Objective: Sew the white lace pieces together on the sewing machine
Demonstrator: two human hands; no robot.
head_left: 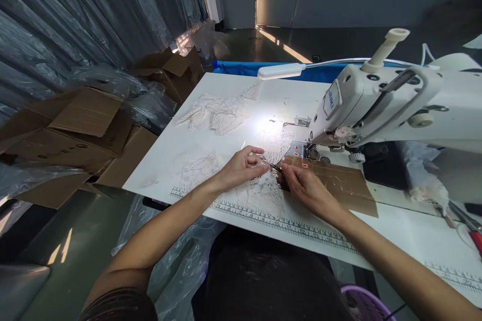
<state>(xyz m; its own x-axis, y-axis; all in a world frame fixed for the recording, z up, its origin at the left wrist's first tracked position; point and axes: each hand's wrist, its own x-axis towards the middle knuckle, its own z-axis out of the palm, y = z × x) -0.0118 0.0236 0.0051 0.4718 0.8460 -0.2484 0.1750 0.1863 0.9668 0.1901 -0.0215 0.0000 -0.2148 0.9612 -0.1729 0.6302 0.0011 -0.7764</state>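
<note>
My left hand (244, 166) is closed, pinching an edge of white lace fabric (261, 198) between thumb and fingers. That lace lies bunched on the white table beneath both hands. My right hand (304, 183) grips a slim dark pointed tool (276, 168), whose tip reaches the lace at my left fingertips. Whether it is tweezers or thread snips I cannot tell. Just beyond my right hand are the needle and presser foot (309, 150) of a white sewing machine (376, 95). A second heap of white lace (222, 113) rests farther back on the left.
A brown cardboard piece (344, 185) covers the machine bed at right. A lit lamp (281, 71) on a bendy neck hangs over the table. A printed ruler (301, 230) runs along the front edge. Cardboard boxes (86, 130) stand left; a purple basket (367, 303) sits below.
</note>
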